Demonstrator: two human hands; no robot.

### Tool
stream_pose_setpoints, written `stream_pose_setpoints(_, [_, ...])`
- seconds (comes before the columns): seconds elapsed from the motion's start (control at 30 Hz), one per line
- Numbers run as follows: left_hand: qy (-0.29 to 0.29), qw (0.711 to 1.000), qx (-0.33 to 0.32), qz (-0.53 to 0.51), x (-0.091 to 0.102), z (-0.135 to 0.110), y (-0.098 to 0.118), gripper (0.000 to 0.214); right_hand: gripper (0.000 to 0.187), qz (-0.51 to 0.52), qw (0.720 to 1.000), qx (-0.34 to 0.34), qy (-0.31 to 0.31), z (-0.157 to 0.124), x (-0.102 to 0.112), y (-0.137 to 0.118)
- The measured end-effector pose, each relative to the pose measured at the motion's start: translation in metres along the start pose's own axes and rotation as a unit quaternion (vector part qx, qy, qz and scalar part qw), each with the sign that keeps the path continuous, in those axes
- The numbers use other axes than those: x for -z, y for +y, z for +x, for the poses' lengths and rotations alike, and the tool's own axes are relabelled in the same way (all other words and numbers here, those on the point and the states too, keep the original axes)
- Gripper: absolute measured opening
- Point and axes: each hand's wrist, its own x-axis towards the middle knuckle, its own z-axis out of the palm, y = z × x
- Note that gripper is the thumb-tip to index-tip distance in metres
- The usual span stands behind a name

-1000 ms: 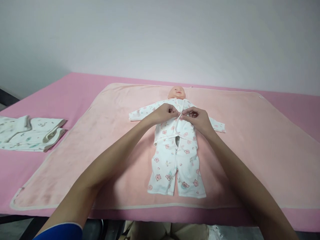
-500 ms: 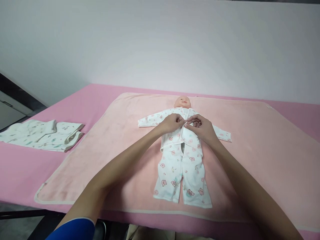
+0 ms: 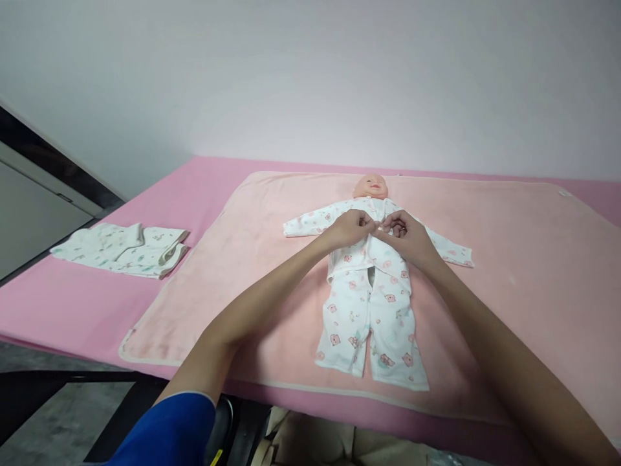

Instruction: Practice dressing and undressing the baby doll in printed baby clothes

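A baby doll (image 3: 371, 186) lies on its back with its head toward the wall, dressed in a white printed baby shirt (image 3: 349, 259) and matching pants (image 3: 391, 317). At the shirt's front, over the doll's chest, my left hand (image 3: 352, 228) pinches one front edge of the cloth. My right hand (image 3: 410, 238) meets it from the other side, thumb and fingertips also closed on the shirt's front. The fingertips of both hands nearly touch, and the small fastening between them cannot be made out. Below the hands, the shirt front hangs slightly parted.
A pale pink blanket (image 3: 233, 272) lies under the doll on a table with a pink cover (image 3: 63, 304). Folded white clothes (image 3: 121, 249) with a leaf-like print rest at the left. A wall (image 3: 310, 84) stands behind the table.
The view has shifted, so the doll and blanket appear further right and slightly higher. Both hands stay pinched at the shirt front, a little closer together.
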Motion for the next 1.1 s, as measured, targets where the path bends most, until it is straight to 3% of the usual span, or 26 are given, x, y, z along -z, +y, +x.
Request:
stream_pose_setpoints(0.23, [-0.028, 0.999, -0.025, -0.035, 0.004, 0.003, -0.006, 0.052, 0.038, -0.062, 0.996, 0.024, -0.061, 0.0, 0.006, -0.005])
stream_pose_setpoints(0.47, [-0.03, 0.999, -0.011, 0.005, 0.007, 0.003, -0.004, 0.03, 0.049, 0.017, 0.992, 0.025, -0.124, 0.005, 0.011, 0.001])
stream_pose_setpoints(0.6, [-0.008, 0.998, -0.043, 0.047, 0.007, 0.002, -0.008, 0.015, 0.042, -0.024, 0.993, 0.046, -0.105, 0.003, 0.011, -0.003])
stream_pose_setpoints(0.77, [0.016, 0.997, 0.001, 0.07, 0.019, 0.009, -0.002, 0.035, 0.018, -0.119, 0.988, 0.085, -0.045, 0.016, 0.017, -0.006])
stream_pose_setpoints(0.9, [0.056, 0.996, 0.034, 0.064, 0.021, 0.029, 0.003, 0.025, 0.024, -0.156, 0.981, 0.099, -0.051, 0.04, 0.023, -0.001])
stream_pose_setpoints(1.1, [0.041, 0.998, 0.041, -0.02, 0.015, 0.046, -0.006, 0.048, 0.01, -0.133, 0.983, 0.124, -0.031, 0.052, 0.017, 0.007])
